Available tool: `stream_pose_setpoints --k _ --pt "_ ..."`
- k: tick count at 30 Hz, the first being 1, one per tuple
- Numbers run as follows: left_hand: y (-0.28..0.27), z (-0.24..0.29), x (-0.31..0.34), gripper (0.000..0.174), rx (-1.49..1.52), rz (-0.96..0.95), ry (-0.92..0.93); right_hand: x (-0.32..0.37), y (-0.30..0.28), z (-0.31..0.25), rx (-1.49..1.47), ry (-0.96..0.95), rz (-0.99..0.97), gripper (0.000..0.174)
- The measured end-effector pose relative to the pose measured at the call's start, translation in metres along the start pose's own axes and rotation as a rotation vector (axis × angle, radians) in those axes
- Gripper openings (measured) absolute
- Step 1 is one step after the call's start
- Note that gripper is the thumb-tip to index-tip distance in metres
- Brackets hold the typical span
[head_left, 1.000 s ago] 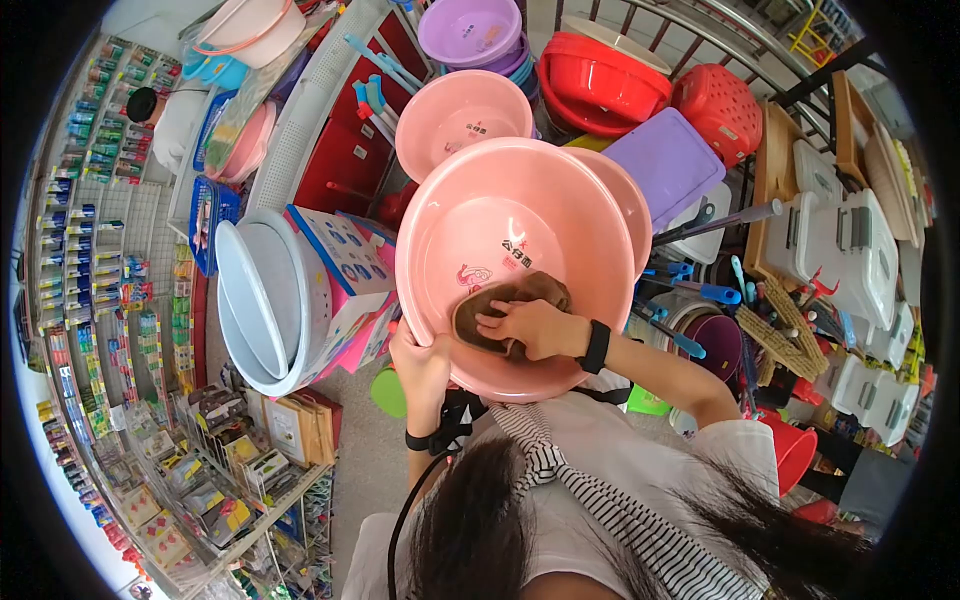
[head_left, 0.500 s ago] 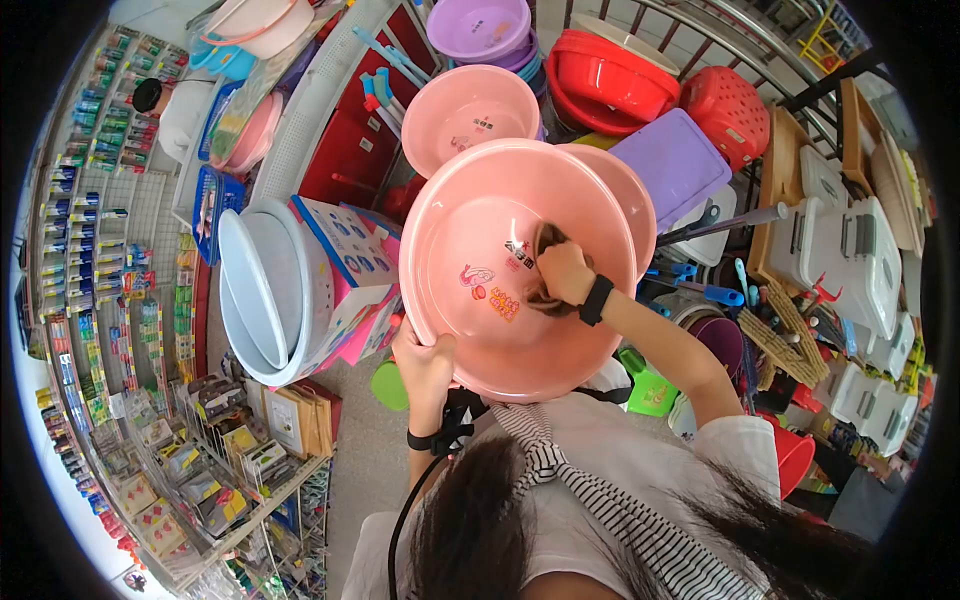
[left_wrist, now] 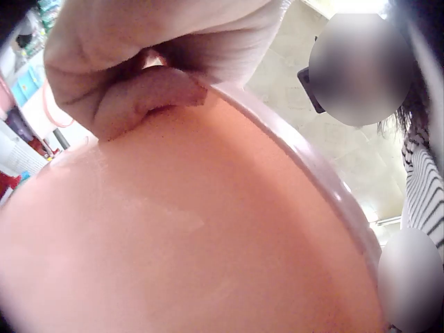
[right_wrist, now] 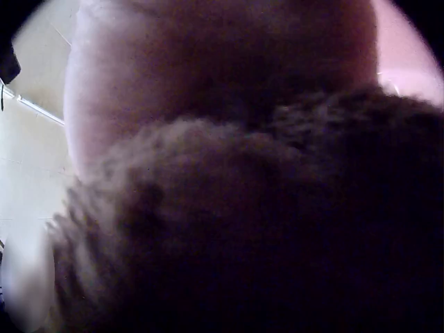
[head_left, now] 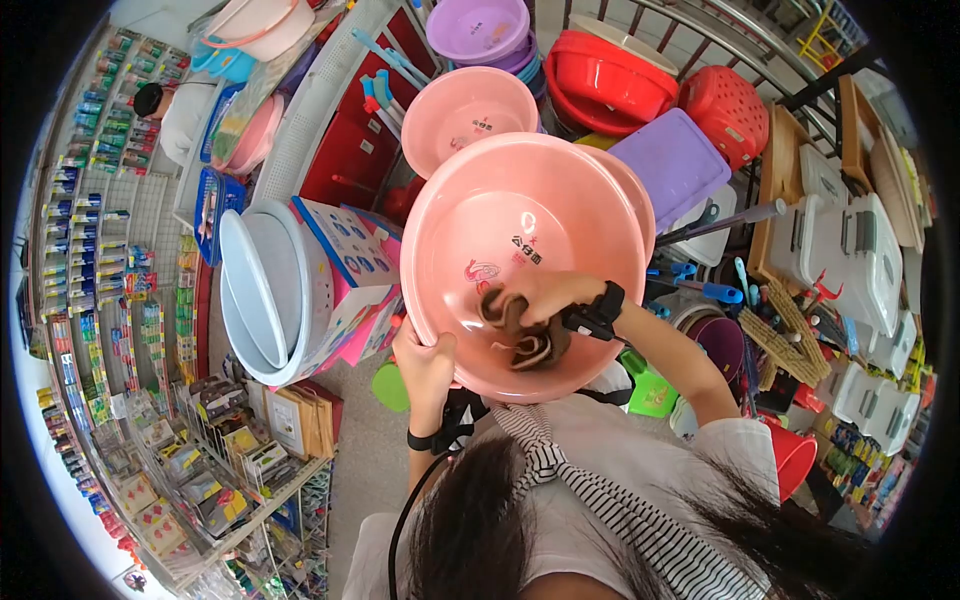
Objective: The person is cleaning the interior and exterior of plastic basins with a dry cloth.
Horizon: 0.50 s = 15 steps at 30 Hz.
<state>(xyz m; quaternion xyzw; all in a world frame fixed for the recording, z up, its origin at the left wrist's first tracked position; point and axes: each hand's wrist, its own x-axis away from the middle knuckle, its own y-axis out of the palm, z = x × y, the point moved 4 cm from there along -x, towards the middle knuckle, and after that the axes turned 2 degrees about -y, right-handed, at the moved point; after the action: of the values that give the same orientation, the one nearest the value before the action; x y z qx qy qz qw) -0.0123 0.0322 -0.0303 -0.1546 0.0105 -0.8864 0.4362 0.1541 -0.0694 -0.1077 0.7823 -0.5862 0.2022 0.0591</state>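
Note:
A large pink plastic basin [head_left: 500, 210] is tilted up in front of me, its inside facing the head camera. My left hand [head_left: 425, 365] grips its near rim at the lower left; in the left wrist view the fingers [left_wrist: 139, 104] curl over the rim [left_wrist: 305, 159]. My right hand [head_left: 545, 295] is inside the basin near the bottom and holds a bunched brown cloth [head_left: 525, 335] against the pink wall. In the right wrist view the fuzzy cloth [right_wrist: 263, 229] fills most of the picture.
A smaller pink basin [head_left: 465, 105], purple basins [head_left: 475, 30], red basins [head_left: 605, 75] and a red basket [head_left: 725, 105] stand behind. A white bucket [head_left: 265, 295] and a blue-and-white box [head_left: 345, 255] are to the left. Clear lidded boxes [head_left: 845, 250] sit right; shelves of small goods [head_left: 90, 260] line the left.
My right hand has swept the cloth round inside the basin: from the lower wall up to the right side, then back down to the bottom. My left hand keeps its grip.

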Motion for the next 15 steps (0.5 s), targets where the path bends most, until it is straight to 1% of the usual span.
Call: stream_pose_setpoints --k 1,2,4,5,6,8,9,12,13,14,15 --pt "0.000 0.000 0.000 0.037 0.002 0.005 0.004 0.002 -0.008 -0.005 -0.194 -0.021 0.191 0.043" --pt "-0.001 0.000 0.000 0.037 -0.008 0.010 0.011 0.003 -0.013 -0.009 -0.190 -0.024 0.190 0.043" --pt "0.000 0.000 0.001 0.037 -0.018 0.016 0.018 0.008 -0.033 -0.024 -0.503 -0.139 0.349 0.051" --pt "0.001 0.000 0.001 0.035 -0.005 0.027 0.032 0.018 -0.043 -0.036 -0.402 -0.151 0.538 0.051" --pt "0.002 0.001 0.001 0.033 0.009 0.035 0.046 0.016 -0.043 -0.041 -0.402 -0.151 0.542 0.051" --pt "0.005 0.003 0.001 0.033 0.018 0.022 0.051 0.018 -0.050 -0.054 -0.574 -0.443 0.887 0.049" --pt "0.007 0.005 0.002 0.033 0.027 0.014 0.054 0.015 -0.048 -0.059 -0.574 -0.442 0.893 0.049" --pt "0.012 0.011 0.004 0.033 -0.002 -0.042 0.067 0.009 -0.040 -0.076 -0.071 -0.289 1.014 0.045" --pt "0.013 0.013 0.005 0.033 -0.002 -0.044 0.068 0.002 -0.036 -0.076 0.191 -0.330 1.021 0.049" --pt "0.014 0.017 0.006 0.032 -0.005 -0.043 0.095 -0.004 -0.034 -0.067 0.191 -0.330 1.022 0.049" --pt "0.015 0.019 0.007 0.032 -0.007 -0.042 0.121 -0.009 -0.030 -0.065 0.508 -0.344 1.056 0.050"
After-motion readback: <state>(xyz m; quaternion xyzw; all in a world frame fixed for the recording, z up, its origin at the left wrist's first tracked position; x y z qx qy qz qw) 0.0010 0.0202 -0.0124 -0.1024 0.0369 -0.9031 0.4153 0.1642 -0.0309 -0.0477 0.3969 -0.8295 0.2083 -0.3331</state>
